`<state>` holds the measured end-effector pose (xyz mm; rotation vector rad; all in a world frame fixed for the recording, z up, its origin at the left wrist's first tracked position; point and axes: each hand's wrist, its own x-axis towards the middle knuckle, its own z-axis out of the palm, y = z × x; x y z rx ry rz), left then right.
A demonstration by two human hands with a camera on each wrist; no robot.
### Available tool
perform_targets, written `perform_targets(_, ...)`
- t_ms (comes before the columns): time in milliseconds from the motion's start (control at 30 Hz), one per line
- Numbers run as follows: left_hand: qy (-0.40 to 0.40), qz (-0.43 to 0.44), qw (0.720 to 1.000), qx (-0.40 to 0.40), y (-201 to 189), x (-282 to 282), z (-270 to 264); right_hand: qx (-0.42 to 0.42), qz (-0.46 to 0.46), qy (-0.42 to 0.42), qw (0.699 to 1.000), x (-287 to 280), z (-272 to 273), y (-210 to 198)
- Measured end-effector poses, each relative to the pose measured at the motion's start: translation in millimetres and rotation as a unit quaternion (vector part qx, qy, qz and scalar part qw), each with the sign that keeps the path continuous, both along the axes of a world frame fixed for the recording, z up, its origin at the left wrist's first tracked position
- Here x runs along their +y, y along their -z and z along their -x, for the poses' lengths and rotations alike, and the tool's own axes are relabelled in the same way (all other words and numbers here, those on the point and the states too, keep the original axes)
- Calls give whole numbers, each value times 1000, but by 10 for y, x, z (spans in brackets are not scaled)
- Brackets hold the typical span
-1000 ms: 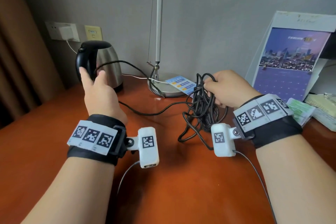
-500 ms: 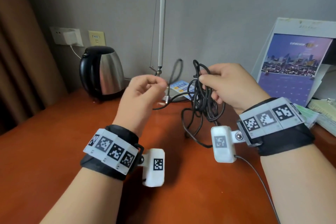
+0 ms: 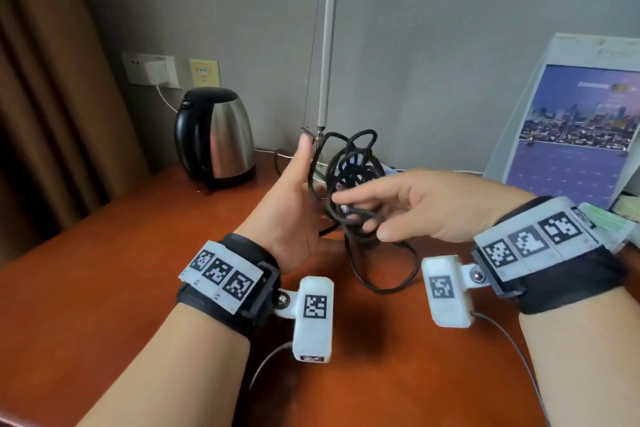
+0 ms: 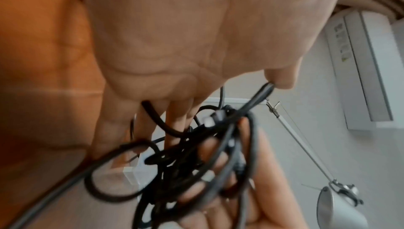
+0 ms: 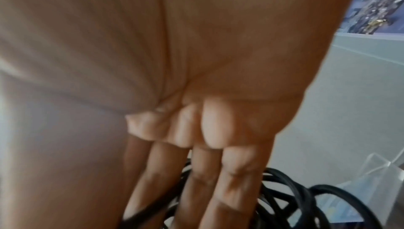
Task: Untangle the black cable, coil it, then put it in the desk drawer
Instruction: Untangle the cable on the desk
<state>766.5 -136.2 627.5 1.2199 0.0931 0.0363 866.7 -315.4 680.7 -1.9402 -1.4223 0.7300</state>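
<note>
Head view: the black cable (image 3: 349,180) is a loose bundle held up between both hands above the bench (image 3: 104,270), with 1 loop hanging down to the wood. The left hand (image 3: 294,204) stands upright, palm turned inward, fingers extended through the loops. The right hand (image 3: 426,204) reaches in from the side with fingers spread, and its fingertips seem to pinch a strand near the plug. Untangling looks about half done; coiling and stowing remain, and no drawer shows. The kettle (image 3: 216,135) stands back-left and the lamp pole (image 3: 327,45) just behind the bundle, with a calendar (image 3: 571,135) at the right; the near bench offers room.

Left wrist view: strands pass between the fingers (image 4: 174,118) and 1 runs under the thumb, so this hand carries the tangle.

Right wrist view: blurred; 3 fingers (image 5: 196,172) extend into the loops, others curl, and a firm grip cannot be confirmed.
</note>
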Motion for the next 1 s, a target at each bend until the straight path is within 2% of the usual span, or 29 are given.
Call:
perform_targets(100, 7, 49, 998, -31, 46, 30, -28, -15, 64, -33, 997, 31, 43, 1)
perform_targets(200, -17, 46, 998, -26, 110, 62, -52, -40, 76, -16, 996, 26, 40, -14)
perform_targets(333, -67, 29, 997, -16, 128, 56, -75, -77, 0, 104, 992, -6, -58, -32)
perform_targets(500, -80, 19, 995, -51, 123, 30, -62, -51, -94, 228, 968, -40, -149, -74)
perform_targets(667, -72, 8, 994, -78, 145, 23, -66, -86, -114, 242, 960, 31, -99, -47)
perform_targets(833, -86, -41, 989, -110, 161, 25, -83, -123, -163, 275, 940, 53, -134, -52)
perform_targets(1000, -74, -88, 984, -134, 182, 13, -74, -151, -138, 248, 947, 45, -140, -22)
